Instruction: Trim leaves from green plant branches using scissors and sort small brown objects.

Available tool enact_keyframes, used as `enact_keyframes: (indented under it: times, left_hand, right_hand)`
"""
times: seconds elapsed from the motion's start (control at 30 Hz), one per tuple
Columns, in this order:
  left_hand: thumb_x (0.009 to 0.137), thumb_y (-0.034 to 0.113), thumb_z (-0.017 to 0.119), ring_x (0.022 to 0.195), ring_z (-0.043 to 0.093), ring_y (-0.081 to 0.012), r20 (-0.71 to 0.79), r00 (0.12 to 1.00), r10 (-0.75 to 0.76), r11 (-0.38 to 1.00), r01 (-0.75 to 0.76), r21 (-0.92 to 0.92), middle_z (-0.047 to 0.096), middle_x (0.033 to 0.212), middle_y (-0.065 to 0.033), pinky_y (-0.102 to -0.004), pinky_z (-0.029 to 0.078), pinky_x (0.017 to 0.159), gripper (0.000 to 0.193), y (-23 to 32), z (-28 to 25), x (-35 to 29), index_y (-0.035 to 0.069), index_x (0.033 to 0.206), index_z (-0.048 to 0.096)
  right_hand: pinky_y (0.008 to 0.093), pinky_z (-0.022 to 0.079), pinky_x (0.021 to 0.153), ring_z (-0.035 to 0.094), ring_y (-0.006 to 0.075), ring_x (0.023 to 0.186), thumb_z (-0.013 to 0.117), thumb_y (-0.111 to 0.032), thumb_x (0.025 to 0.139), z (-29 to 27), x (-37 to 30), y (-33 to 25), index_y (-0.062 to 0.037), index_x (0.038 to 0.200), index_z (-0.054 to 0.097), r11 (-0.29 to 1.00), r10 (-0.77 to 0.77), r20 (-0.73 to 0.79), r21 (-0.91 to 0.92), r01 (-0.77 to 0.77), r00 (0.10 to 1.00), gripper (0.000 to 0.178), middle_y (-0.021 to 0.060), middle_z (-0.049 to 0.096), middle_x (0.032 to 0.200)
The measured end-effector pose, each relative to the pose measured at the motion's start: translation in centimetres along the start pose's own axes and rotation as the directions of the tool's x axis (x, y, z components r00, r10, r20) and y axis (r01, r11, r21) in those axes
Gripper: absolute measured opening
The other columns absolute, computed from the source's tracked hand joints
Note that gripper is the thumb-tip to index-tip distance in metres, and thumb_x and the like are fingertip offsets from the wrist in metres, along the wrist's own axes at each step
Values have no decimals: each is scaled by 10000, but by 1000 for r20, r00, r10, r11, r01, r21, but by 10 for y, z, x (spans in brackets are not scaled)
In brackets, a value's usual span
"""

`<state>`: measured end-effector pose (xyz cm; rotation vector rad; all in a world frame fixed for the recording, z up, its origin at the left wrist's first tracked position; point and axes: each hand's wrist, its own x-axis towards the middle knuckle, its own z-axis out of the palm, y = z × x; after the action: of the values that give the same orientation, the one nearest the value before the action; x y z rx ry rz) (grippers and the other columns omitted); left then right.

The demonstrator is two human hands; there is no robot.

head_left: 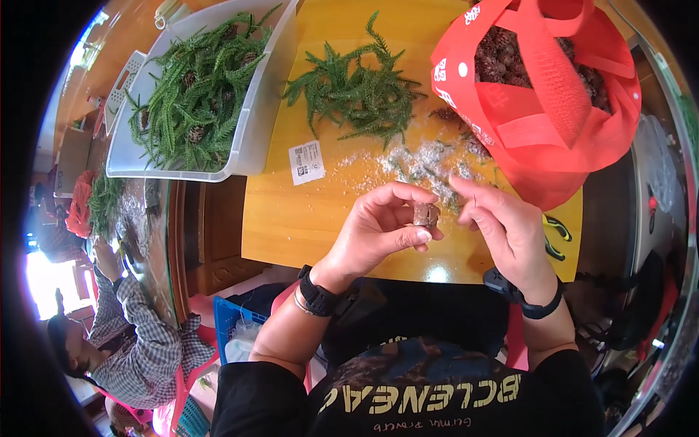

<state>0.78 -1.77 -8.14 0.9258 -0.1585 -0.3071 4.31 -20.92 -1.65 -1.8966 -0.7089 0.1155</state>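
My left hand (pixel 386 222) is closed round a small brown cylinder (pixel 425 215), which looks like a little roll of tape; its thumb and fingertips grip the sides. Just to the right, my right hand (pixel 506 229) is raised with its fingers curled inward and the thumb close to them. Whatever it pinches, if anything, is too small to make out. White flakes and powder (pixel 429 159) lie on the yellow table (pixel 306 226) beyond both hands. A loose pile of green artificial pine sprigs (pixel 357 95) rests farther back.
A clear plastic bin (pixel 244 109) of pine sprigs and cones stands at the far left. Pine cones (pixel 502 58) fill a red bag (pixel 539 160) at the right. Pliers (pixel 559 237) and a white label (pixel 306 162) lie on the table. Another person (pixel 145 357) works at the left.
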Motion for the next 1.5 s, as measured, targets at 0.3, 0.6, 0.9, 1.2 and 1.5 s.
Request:
enact_keyframes:
  times: [0.3,0.6,0.9,1.2,1.5]
  left_hand:
    - [779,299,696,723,629,-170,-73,995,-74,992,66,-108,577,862,-96,-204,507,583,504,2,-3,0,27,1143,477]
    - [778,409,667,681,611,-144,-84,983,-162,978,149,-144,563,833,-80,-190,479,547,553,1,1,1,22,1130,486]
    - [745,23,710,748,617,-149,-30,993,-118,972,109,-209,542,922,-62,-231,509,621,377,-3,-1,1,44,1031,467]
    - [602,43,823,826,535,-91,-78,978,-194,980,196,17,533,922,-32,-220,451,709,530,-2,6,-2,68,996,469]
    - [575,16,830,804,540,-94,-84,996,-40,980,55,192,511,934,-33,-232,469,694,549,-7,8,-4,67,970,451]
  right_hand:
    - [221,484,628,620,121,671,509,-16,879,9,-20,25,36,1044,585,999,40,-17,36,-39,999,189,90,644,785]
    - [252,458,615,573,180,662,567,77,774,10,-21,33,-5,1057,618,985,-82,-169,-163,54,982,299,96,580,791]
    - [253,448,580,571,170,649,656,55,708,11,-8,15,-12,949,665,987,-126,-58,-103,120,990,250,80,600,780]
    - [261,456,591,585,193,669,686,33,701,19,-23,29,-11,906,645,981,-145,-131,-147,125,981,213,95,608,795]
    - [253,445,538,574,167,622,717,43,664,20,-30,26,-36,879,652,969,-204,-88,-159,188,975,238,76,575,765]
